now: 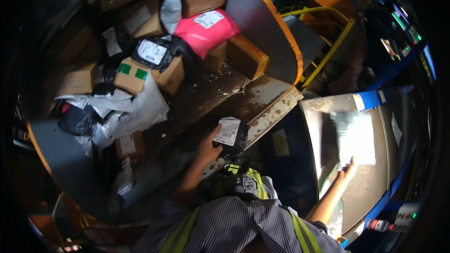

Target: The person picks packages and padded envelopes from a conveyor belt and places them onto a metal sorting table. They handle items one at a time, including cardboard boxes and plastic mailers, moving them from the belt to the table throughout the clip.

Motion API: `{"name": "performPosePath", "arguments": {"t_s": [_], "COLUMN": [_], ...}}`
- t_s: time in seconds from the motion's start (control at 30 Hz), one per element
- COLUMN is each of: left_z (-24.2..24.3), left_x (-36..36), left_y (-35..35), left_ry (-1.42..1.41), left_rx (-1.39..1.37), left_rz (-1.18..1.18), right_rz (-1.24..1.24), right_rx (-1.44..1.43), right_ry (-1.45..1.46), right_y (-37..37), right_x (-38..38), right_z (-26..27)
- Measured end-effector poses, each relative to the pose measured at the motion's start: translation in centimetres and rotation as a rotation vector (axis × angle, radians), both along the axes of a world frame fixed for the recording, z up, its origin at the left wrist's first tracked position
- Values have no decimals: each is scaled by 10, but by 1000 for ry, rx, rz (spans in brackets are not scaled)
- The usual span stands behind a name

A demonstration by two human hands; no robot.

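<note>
My left hand [211,148] grips a small black plastic parcel [239,146] near the front edge of a worn metal chute. A white label [227,131] with print and a barcode faces up on it. Over on the right, my right hand [346,173] holds the near end of a pale plastic mailer [355,138] above a conveyor belt [362,189]. Strong light washes out most of that mailer's surface. Whether it also rests on the belt, I cannot tell.
Boxes and bags are heaped at the chute's far left, among them a pink mailer [207,30] and a green-taped carton [132,76]. A rusty metal lip [274,112] edges the chute. Yellow railing [330,56] stands behind. A bottle [379,225] lies beside a control box [406,216].
</note>
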State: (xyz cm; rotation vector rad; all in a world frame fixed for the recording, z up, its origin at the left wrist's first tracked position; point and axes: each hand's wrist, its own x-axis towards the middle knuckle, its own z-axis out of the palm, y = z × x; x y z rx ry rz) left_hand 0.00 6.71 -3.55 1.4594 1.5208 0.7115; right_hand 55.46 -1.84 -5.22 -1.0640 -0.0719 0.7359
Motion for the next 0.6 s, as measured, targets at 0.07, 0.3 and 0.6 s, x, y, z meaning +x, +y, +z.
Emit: {"name": "performPosePath", "arguments": {"t_s": [0.07, 0.3, 0.6], "left_z": [5, 3, -23], "left_x": [-2, 18, -31], "left_y": [-3, -27, -20], "left_ry": [-32, -513, -134], "left_rx": [-114, -46, 241], "left_rz": [7, -25, 281], "right_rz": [-90, 763, 1027], "right_rx": [271, -8, -391], "right_ry": [311, -340, -20], "right_y": [-14, 12, 47], "right_x": [51, -139, -344], "right_z": [-24, -11, 10]}}
